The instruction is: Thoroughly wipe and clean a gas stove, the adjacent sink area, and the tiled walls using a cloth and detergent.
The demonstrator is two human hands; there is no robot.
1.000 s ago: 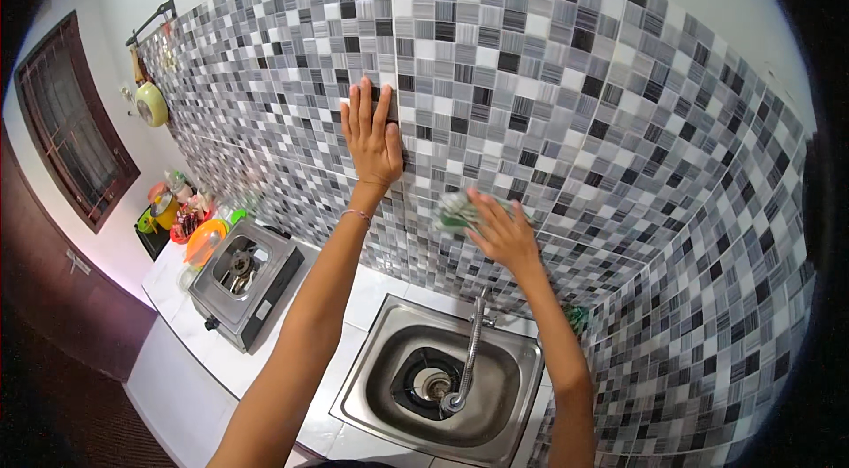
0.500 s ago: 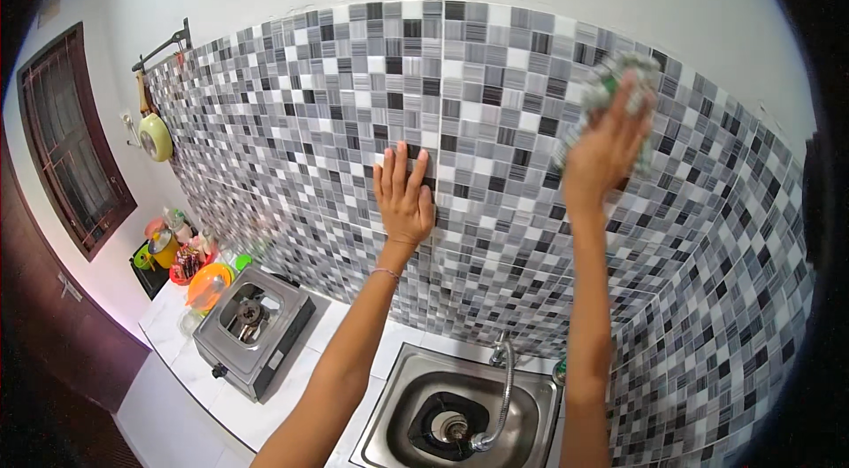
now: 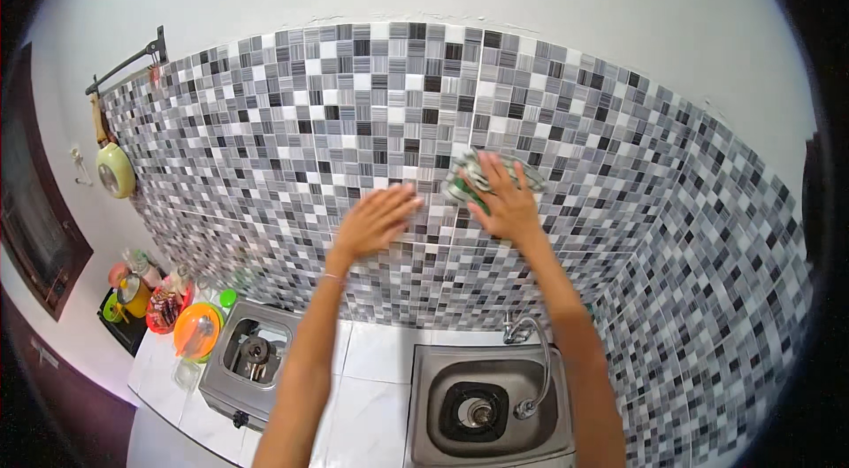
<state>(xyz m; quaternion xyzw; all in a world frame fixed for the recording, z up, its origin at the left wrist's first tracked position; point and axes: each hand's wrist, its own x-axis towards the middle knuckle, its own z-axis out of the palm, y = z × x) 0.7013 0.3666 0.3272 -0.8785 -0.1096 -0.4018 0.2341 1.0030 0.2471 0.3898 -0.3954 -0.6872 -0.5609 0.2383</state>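
A mosaic-patterned tile wall (image 3: 345, 141) in grey, black and white stands in front of me. My right hand (image 3: 506, 207) presses a green, white and grey patterned cloth (image 3: 457, 188) against the tiles, its fingers spread over the fabric. The cloth is bunched under the palm and partly hidden by it. To its left, my left hand (image 3: 376, 222) holds nothing; its fingers are stretched out at the tiles, slightly blurred.
Below lies a white tiled counter (image 3: 371, 375) with a steel sink (image 3: 424, 424) and flexible faucet (image 3: 541, 353). Left of it stand a single-burner stove (image 3: 252, 353), an orange plate (image 3: 196, 331) and colourful containers. A pan (image 3: 115, 170) hangs on the left wall.
My right hand has moved the cloth down and left across the tiles. My left hand now tilts to the right, closer to the right one. The view has shifted as well.
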